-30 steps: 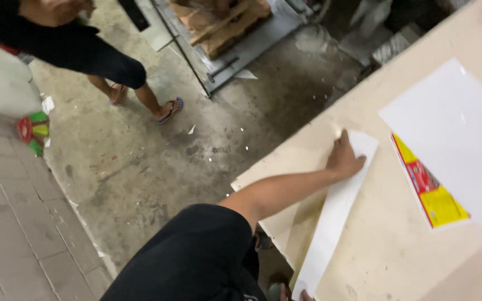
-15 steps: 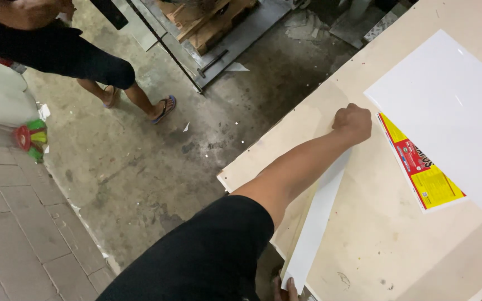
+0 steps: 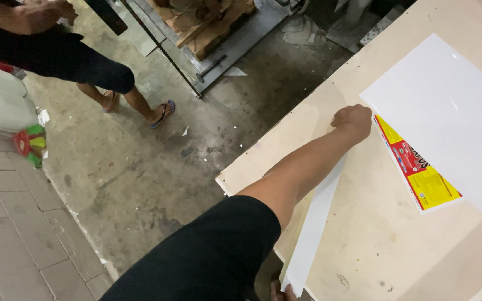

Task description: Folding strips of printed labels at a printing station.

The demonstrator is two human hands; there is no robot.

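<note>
Here, left hand [image 3: 353, 119] fisted (arm outstretched) on white strip [image 3: 314, 223]

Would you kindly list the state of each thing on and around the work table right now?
Left hand: closed in a fist, resting on the far end of the strip.
Right hand: only fingertips visible, at the strip's near end.
White paper strip: flat along the table edge.
Large white sheet: flat, overlapping the label.
Yellow and red printed label: flat, partly covered.

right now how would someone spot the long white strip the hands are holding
On the big pale wooden table, find the long narrow white paper strip along its left edge, from the left hand to the right hand. Unlike the wide white sheet nearby, it is slim.
</note>
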